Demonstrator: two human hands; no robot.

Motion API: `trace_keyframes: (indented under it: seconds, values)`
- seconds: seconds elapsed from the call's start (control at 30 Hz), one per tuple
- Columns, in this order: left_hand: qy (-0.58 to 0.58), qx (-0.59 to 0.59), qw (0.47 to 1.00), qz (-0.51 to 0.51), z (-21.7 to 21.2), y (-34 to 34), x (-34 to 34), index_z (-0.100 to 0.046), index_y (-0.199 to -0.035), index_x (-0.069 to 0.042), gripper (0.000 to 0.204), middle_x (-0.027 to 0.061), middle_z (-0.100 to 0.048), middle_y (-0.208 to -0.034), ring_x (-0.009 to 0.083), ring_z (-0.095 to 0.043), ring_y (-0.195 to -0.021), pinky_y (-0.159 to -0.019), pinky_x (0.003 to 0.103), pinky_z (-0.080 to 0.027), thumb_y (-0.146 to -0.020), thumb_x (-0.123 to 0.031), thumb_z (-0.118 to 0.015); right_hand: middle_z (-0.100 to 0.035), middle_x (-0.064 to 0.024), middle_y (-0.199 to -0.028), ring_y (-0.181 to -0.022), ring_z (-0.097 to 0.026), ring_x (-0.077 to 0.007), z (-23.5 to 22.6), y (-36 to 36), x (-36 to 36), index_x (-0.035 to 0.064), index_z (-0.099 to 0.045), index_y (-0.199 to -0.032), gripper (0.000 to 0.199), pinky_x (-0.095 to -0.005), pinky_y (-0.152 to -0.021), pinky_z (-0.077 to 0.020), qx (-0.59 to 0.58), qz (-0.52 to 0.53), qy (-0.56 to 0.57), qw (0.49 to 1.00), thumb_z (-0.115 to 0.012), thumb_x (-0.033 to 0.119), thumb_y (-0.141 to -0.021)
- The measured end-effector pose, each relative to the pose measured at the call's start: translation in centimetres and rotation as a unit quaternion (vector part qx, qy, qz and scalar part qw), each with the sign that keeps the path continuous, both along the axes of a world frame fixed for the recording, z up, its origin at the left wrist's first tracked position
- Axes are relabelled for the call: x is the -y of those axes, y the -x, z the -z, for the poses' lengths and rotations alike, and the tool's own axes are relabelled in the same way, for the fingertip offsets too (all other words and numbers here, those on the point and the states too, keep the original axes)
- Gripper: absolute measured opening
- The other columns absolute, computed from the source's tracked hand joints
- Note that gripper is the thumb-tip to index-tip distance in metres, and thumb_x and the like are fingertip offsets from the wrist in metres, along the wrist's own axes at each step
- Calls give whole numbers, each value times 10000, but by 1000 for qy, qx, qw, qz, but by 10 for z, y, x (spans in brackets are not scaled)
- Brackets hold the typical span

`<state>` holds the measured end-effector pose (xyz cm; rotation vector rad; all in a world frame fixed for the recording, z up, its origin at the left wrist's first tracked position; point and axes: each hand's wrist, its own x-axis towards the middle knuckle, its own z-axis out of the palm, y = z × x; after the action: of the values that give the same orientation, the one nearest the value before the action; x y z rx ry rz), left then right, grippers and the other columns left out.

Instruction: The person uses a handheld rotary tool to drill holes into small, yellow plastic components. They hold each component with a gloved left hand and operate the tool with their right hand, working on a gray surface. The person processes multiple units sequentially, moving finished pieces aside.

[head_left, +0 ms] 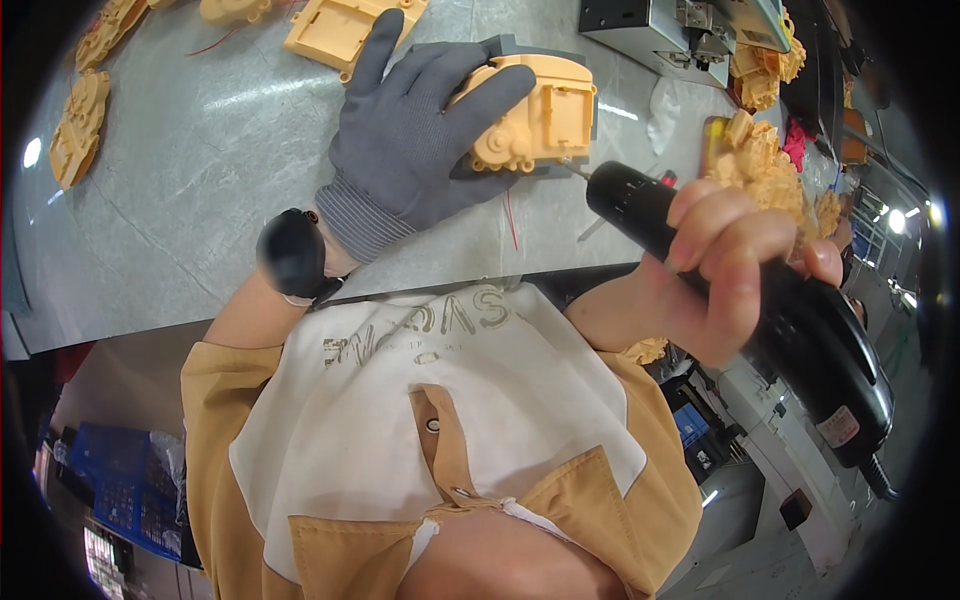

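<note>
My left hand (405,135), in a grey knit glove, presses a yellow-orange plastic housing (545,105) with a rectangular recess down onto a dark grey fixture (515,45). Its thumb lies across the housing, while the index finger points away from it. Bare fingers of my right hand (735,260) wrap round a black corded electric screwdriver (640,205). The tool is tilted, its thin bit close to the housing's lower right edge; whether it touches a screw I cannot tell. A red wire (511,220) hangs below the housing.
More yellow-orange housings lie on the grey table (220,150), including an open one (335,30) at the back and one (80,130) at far left. A metal machine (655,40) stands at back right. Piled yellow-orange parts (755,165) sit beyond my right hand.
</note>
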<state>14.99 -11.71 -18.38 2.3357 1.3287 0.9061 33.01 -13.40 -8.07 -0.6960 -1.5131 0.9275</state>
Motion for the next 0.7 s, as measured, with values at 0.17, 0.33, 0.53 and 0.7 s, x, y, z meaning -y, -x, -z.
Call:
trace_keyframes:
  seconds: [0.17, 0.33, 0.53, 0.7]
  values:
    - [-4, 13, 1000, -1, 0, -1, 1, -492, -1251, -216, 730, 50, -513, -1170, 210, -508, -1091, -1112, 480, -123, -600, -373, -782, -465, -67, -658, -507, -459, -192, 5, 5, 4, 128, -375, -1218, 467, -377, -562, -391, -6, 26, -29, 999, -479, -18, -787]
    - [1, 16, 1000, -4, -1, 0, 2, -494, -1251, -208, 734, 49, -519, -1163, 200, -512, -1087, -1110, 486, -122, -595, -366, -782, -448, -54, -646, -495, -448, -187, -2, 6, 7, 119, -393, -1202, 430, -375, -553, -375, 46, 11, -38, 998, -464, 6, -793]
    - [-3, 24, 1000, 3, -2, 0, 1, -504, -1239, -201, 737, 52, -522, -1159, 188, -505, -1096, -1101, 495, -140, -580, -378, -784, -463, -61, -644, -490, -454, -191, 7, 8, 5, 112, -374, -1200, 436, -379, -544, -396, 72, 24, -53, 996, -493, 13, -792]
    - [-2, 35, 999, 1, 1, 0, 3, -511, -1227, -207, 733, 54, -514, -1172, 214, -480, -1124, -1088, 504, -163, -571, -382, -787, -498, -87, -692, -495, -479, -195, 4, 7, 12, 125, -285, -1201, 492, -361, -501, -447, 14, 9, -43, 999, -551, -17, -813]
